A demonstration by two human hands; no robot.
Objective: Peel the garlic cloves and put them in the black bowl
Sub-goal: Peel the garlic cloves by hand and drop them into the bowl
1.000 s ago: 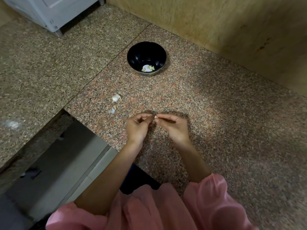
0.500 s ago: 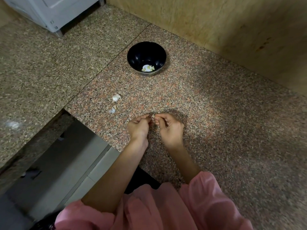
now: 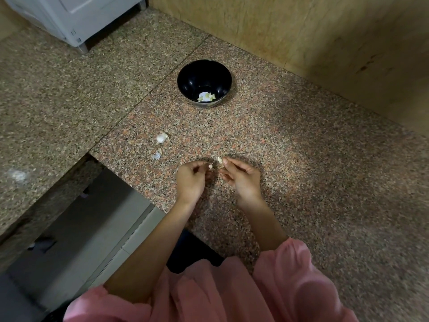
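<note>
Head view, garlic clove (image 3: 219,159) half-hidden by right fingers (image 3: 229,162)

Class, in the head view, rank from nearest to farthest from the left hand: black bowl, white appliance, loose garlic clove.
1. Loose garlic clove, ahead-left of the left hand.
2. Black bowl, farther ahead.
3. White appliance, far-left corner.

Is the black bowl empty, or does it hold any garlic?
Not empty: peeled cloves lie in the bottom of the black bowl.
</note>
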